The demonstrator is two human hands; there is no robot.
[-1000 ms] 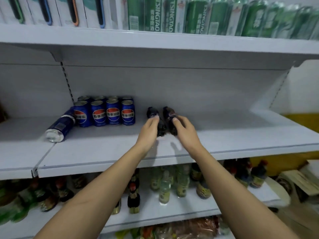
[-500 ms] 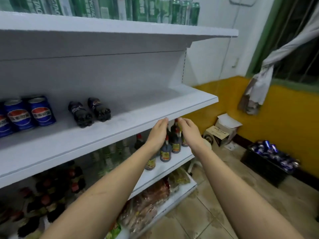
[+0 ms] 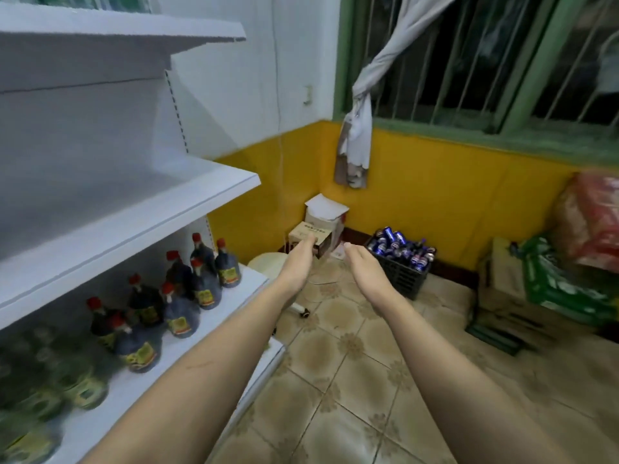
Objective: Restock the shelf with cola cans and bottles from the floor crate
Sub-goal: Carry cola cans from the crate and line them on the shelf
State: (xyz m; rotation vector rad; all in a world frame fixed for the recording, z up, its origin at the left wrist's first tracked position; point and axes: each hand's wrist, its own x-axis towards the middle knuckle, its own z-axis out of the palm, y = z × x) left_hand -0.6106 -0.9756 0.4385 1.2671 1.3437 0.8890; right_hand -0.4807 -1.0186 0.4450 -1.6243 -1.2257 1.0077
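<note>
Both the left hand [image 3: 299, 262] and right hand [image 3: 363, 267], fingers straight and together, hold nothing, stretched toward the far black crate [image 3: 400, 274] of cola cans [image 3: 390, 241].

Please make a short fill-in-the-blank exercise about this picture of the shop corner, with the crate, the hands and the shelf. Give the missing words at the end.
1. The black crate of cola cans stands on the tiled ____.
2. Both hands, the left hand and the right hand, hold ____.
3. The dark bottles on the lower shelf have caps of ____ colour.
4. The wall behind the crate is painted ____ below the window.

Missing words: floor; nothing; red; yellow
</note>
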